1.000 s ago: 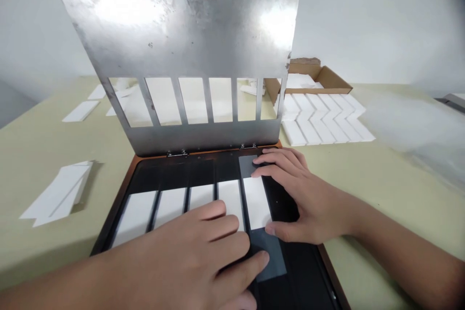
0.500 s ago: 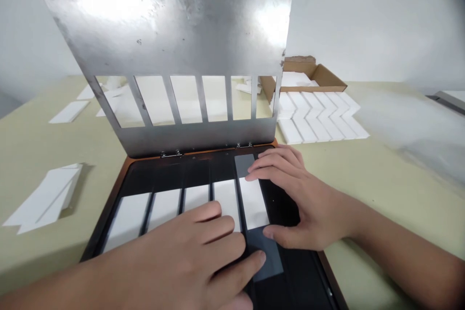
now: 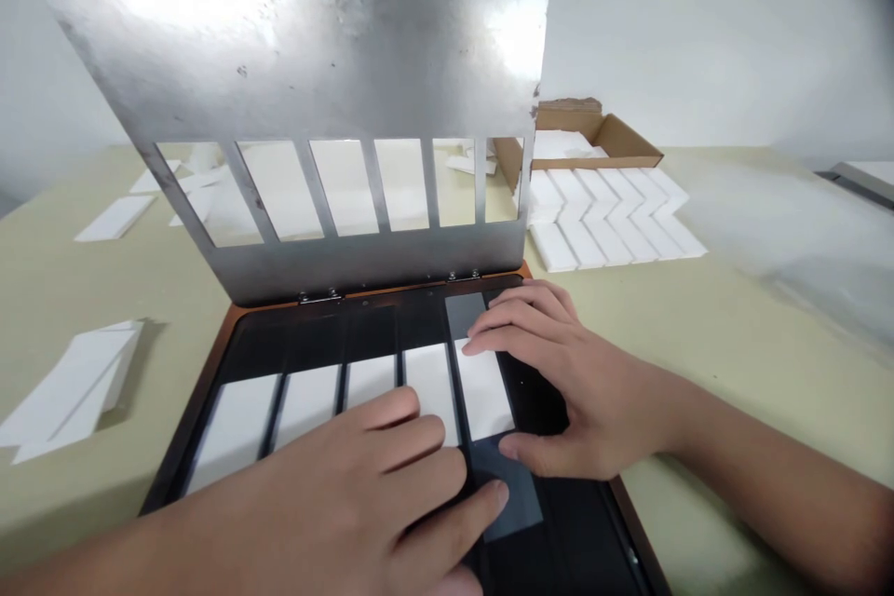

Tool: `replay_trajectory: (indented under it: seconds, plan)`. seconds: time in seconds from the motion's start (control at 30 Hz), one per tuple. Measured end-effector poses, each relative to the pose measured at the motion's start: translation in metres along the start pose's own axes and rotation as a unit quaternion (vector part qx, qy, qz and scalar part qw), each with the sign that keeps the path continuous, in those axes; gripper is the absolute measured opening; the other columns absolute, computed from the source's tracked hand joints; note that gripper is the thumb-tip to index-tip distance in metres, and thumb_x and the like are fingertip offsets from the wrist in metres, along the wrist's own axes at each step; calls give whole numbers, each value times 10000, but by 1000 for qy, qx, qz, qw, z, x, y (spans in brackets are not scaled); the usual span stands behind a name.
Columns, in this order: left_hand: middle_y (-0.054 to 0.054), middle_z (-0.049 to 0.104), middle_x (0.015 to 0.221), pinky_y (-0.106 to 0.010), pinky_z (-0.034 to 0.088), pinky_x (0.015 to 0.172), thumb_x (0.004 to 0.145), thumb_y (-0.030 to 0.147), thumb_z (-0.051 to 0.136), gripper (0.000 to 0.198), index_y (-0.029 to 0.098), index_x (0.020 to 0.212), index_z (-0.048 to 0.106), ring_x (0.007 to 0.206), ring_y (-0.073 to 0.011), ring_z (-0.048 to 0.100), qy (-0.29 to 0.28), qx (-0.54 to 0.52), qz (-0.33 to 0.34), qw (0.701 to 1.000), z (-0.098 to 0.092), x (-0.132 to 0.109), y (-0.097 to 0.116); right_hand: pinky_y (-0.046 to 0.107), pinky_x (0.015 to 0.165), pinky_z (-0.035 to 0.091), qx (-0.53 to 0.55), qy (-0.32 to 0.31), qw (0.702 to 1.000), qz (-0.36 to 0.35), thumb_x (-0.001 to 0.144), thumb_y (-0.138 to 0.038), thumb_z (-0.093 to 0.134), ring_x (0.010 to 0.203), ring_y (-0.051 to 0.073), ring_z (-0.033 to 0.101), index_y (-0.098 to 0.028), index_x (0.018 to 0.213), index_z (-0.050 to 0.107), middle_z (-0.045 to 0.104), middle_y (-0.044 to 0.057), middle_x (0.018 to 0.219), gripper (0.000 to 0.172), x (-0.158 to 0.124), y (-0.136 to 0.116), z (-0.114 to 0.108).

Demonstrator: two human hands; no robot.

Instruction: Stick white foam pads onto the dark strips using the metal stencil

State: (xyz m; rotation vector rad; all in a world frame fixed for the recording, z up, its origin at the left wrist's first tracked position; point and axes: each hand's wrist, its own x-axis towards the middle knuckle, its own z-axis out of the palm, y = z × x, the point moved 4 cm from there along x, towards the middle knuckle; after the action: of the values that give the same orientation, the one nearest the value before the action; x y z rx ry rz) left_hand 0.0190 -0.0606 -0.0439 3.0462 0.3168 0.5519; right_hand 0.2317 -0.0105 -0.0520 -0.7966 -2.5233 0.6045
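Head view: the right hand [image 3: 579, 382] is curved over the rightmost white tile [image 3: 481, 391], fingers at its far end, thumb at its near end; whether it grips or only steadies, I cannot tell. The open left hand [image 3: 349, 484] lies flat across the near ends of the neighbouring white tiles [image 3: 370, 382] in a black jig tray [image 3: 265, 335]. Dark grey strips [image 3: 507, 489] adjoin the rightmost tile. A slotted steel plate [image 3: 279, 47] stands hinged along the far edge. Open tabletop [image 3: 733, 345] lies right, before a chevron tile layout [image 3: 601, 219].
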Motion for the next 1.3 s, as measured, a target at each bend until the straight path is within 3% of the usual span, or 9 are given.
replay_trajectory:
  seconds: [0.23,1.3]
  plan:
    - [-16,668,837,-413,478,868,1094,438,592,359,174,1293,734,749,-206,614,-6,4,4,1000,-1,1,0,549,1212,298,-2,-2,1000,-1,829,-424,800,1342,336,491,-265,1411,513,625,103,1389,669,-1,1,0]
    - [1,648,825,-431,476,851,1139,402,486,375,161,1277,739,715,-193,604,-5,9,8,1000,-2,3,-1,493,1228,268,-15,4,1000,3,867,-373,784,1347,278,471,-206,1370,594,621,85,1376,563,-1,0,2]
